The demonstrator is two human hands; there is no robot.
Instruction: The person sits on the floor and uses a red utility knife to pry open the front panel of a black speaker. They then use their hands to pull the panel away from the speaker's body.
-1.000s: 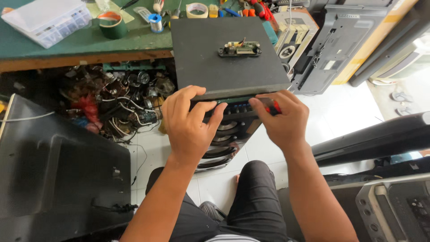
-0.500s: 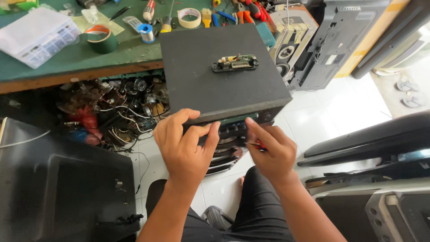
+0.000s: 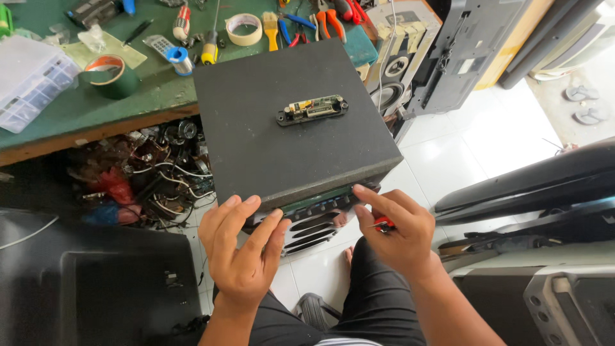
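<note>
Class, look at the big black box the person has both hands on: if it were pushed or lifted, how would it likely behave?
The black box looks rigid and flat-sided, so it would probably slide, not roll. Its bulk suggests it is fairly heavy. The left hand and right hand meet it at the near edge; the small circuit module lying on top might shift.

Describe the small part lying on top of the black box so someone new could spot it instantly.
Find the big black box leaning against the green workbench. Near the middle of its top lies a small oblong circuit module, black-framed with a pale green board, the only item on that surface.
</note>
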